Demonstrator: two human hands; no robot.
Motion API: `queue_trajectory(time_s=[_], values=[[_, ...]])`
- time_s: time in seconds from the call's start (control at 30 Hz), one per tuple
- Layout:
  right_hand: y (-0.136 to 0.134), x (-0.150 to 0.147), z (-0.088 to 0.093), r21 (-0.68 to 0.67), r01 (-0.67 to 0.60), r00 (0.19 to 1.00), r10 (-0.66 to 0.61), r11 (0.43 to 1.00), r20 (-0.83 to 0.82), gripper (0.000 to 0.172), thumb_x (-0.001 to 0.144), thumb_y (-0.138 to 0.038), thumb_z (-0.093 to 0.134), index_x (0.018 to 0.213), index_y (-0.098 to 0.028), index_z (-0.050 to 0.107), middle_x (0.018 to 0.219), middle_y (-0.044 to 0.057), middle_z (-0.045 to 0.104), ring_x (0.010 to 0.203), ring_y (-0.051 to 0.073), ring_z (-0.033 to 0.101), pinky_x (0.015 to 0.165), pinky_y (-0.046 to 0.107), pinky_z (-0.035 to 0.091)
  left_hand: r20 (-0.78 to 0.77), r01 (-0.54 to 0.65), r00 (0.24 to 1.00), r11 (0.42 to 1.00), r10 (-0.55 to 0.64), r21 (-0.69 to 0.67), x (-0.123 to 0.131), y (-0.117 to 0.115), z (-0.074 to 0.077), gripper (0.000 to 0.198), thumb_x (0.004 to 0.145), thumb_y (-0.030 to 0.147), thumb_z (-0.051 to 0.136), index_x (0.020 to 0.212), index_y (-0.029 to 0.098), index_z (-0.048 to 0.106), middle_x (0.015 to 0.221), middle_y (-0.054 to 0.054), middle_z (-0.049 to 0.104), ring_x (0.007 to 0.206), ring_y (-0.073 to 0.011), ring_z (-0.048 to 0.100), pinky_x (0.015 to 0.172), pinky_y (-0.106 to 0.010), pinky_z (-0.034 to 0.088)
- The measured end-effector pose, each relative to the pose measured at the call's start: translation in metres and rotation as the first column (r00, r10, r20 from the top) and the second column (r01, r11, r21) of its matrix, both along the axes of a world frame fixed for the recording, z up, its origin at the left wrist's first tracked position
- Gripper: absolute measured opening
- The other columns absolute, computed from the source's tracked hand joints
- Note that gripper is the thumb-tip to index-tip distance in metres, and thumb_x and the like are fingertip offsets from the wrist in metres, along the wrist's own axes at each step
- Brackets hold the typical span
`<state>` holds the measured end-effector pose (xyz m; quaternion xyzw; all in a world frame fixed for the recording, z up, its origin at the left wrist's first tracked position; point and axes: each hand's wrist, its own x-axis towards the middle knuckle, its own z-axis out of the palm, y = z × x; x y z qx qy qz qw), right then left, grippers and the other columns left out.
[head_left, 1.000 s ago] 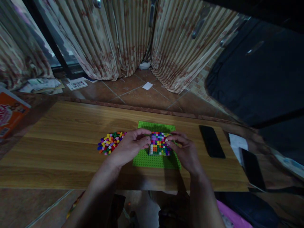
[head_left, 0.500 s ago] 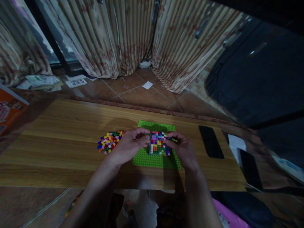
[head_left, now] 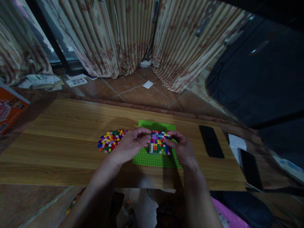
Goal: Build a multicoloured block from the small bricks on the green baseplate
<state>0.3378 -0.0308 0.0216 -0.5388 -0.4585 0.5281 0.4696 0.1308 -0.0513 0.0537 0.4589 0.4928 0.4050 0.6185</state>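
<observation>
A square of many-coloured toy building bricks (head_left: pixel 158 145) sits on a green studded baseplate (head_left: pixel 152 161). My left hand (head_left: pixel 129 144) reaches in from the left, its thumb and fingers bent together at the square's left edge and touching it. Over the right edge, my right hand (head_left: pixel 182 147) has thumb and forefinger closed in a pinch; what lies between those fingertips is too small to make out. A heap of loose bricks (head_left: pixel 110 141) lies left of the baseplate, partly behind my left hand.
The wooden table (head_left: pixel 59 136) carries a black phone (head_left: pixel 211 141) on the right. Another dark phone-like slab (head_left: pixel 250 167) and white paper (head_left: pixel 237 142) lie beyond the table's right end. An orange printed package (head_left: pixel 10 107) is at far left. Curtains (head_left: pixel 133 41) hang behind.
My right fingertips have shifted slightly at the square's upper right, where more bright bricks now show. The left hand keeps almost the same place. The whole view has moved slightly.
</observation>
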Motion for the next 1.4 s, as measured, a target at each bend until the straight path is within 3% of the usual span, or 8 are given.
queue_trajectory(time_s=[0.47, 0.6, 0.7, 0.77, 0.87, 1.0, 1.17, 1.4], values=[[0.001, 0.005, 0.005, -0.007, -0.033, 0.998, 0.032, 0.999, -0.055, 0.034, 0.056, -0.032, 0.087, 0.084, -0.023, 0.071, 0.087, 0.0, 0.072, 0.075, 0.017, 0.064, 0.068, 0.031, 0.052, 0.009, -0.049, 0.999, 0.999, 0.049, -0.019, -0.002, 0.001, 0.004, 0.027, 0.077, 0.031, 0.067, 0.099, 0.016, 0.067, 0.076, 0.0, 0.065, 0.068, -0.0107, 0.058, 0.068, -0.026, 0.046], [0.002, 0.009, 0.019, 0.134, 0.198, 0.967, -0.171, 0.971, -0.191, 0.023, 0.061, -0.029, 0.083, 0.08, -0.024, 0.071, 0.093, 0.001, 0.072, 0.089, 0.018, 0.065, 0.079, 0.033, 0.05, 0.07, -0.23, 0.971, 0.973, 0.229, 0.004, -0.005, 0.003, 0.012, 0.025, 0.074, 0.03, 0.07, 0.094, 0.015, 0.068, 0.071, 0.001, 0.065, 0.064, -0.0101, 0.058, 0.065, -0.025, 0.047], [-0.004, -0.006, 0.028, 0.212, 0.322, 0.934, -0.273, 0.923, -0.232, 0.013, 0.068, -0.027, 0.079, 0.076, -0.023, 0.07, 0.085, 0.0, 0.07, 0.08, 0.015, 0.063, 0.073, 0.029, 0.048, 0.162, -0.458, 0.88, 0.888, 0.447, 0.037, -0.01, 0.004, 0.017, 0.02, 0.074, 0.029, 0.07, 0.088, 0.015, 0.069, 0.069, 0.001, 0.064, 0.061, -0.0081, 0.055, 0.061, -0.022, 0.045], [-0.014, -0.027, 0.032, 0.262, 0.259, 0.96, -0.218, 0.93, -0.174, 0.008, 0.074, -0.028, 0.075, 0.077, -0.023, 0.069, 0.081, -0.001, 0.069, 0.07, 0.013, 0.059, 0.066, 0.027, 0.046, 0.235, -0.573, 0.799, 0.82, 0.553, 0.019, -0.017, 0.005, 0.019, 0.017, 0.072, 0.027, 0.071, 0.084, 0.015, 0.068, 0.068, 0.002, 0.063, 0.059, -0.0068, 0.054, 0.058, -0.02, 0.043], [-0.035, -0.064, 0.036, 0.275, -0.043, 0.993, 0.07, 0.961, -0.091, 0.006, 0.082, -0.03, 0.068, 0.083, -0.024, 0.07, 0.073, -0.003, 0.066, 0.058, 0.011, 0.054, 0.057, 0.026, 0.044, 0.337, -0.645, 0.713, 0.764, 0.615, -0.029, -0.032, 0.005, 0.02, 0.014, 0.069, 0.022, 0.071, 0.081, 0.015, 0.067, 0.068, 0.002, 0.061, 0.057, -0.0051, 0.053, 0.056, -0.017, 0.042], [-0.054, -0.1, 0.03, 0.247, -0.425, 0.905, 0.415, 0.871, 0.096, 0.006, 0.086, -0.025, 0.063, 0.086, -0.024, 0.069, 0.076, -0.002, 0.066, 0.063, 0.012, 0.058, 0.058, 0.024, 0.046, 0.395, -0.676, 0.659, 0.734, 0.641, -0.064, -0.05, 0.004, 0.02, 0.016, 0.067, 0.019, 0.071, 0.081, 0.013, 0.066, 0.068, 0.002, 0.061, 0.057, -0.0041, 0.053, 0.058, -0.016, 0.044], [-0.052, -0.113, 0.012, 0.21, -0.485, 0.817, 0.353, 0.849, 0.457, 0.015, 0.087, -0.014, 0.056, 0.082, -0.02, 0.068, 0.084, 0.002, 0.068, 0.077, 0.015, 0.064, 0.071, 0.027, 0.046, 0.428, -0.681, 0.631, 0.726, 0.647, -0.094, -0.057, 0.002, 0.019, 0.019, 0.066, 0.019, 0.073, 0.082, 0.012, 0.067, 0.068, 0.002, 0.061, 0.057, -0.0041, 0.054, 0.057, -0.016, 0.043], [-0.05, -0.119, -0.004, 0.175, -0.479, 0.741, 0.289, 0.86, 0.606, 0.014, 0.085, -0.013, 0.059, 0.095, -0.019, 0.066, 0.088, 0.004, 0.07, 0.077, 0.017, 0.065, 0.072, 0.028, 0.048, 0.458, -0.653, 0.631, 0.747, 0.627, -0.122, -0.056, 0.002, 0.017, 0.013, 0.068, 0.018, 0.071, 0.08, 0.013, 0.068, 0.067, 0.002, 0.062, 0.057, -0.0051, 0.055, 0.057, -0.017, 0.043]])
